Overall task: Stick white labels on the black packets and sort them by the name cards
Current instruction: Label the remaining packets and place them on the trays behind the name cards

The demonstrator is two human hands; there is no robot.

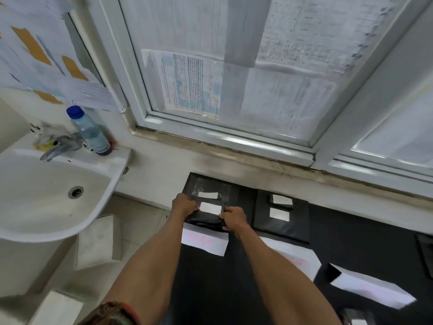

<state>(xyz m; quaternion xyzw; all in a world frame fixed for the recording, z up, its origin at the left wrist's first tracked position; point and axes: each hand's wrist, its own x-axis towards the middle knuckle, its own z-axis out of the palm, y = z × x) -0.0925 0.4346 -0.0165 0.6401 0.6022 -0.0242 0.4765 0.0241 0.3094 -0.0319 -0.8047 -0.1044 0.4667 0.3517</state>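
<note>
Fingers (193, 205) of left hand (184, 206) and right hand (234, 218) grip the ends of a labelled packet (206, 219) atop a pile (210, 182) at the table's (222, 289) far-left corner, by the wall (161, 174). A card (205, 242) with unreadable pink writing lies just nearer; a second pile (281, 221) sits right, a sink (46, 195) left.

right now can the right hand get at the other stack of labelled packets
Probably yes: the right hand grips the black packet right beside that stack, with nothing between them, though it would have to let go first.
</note>
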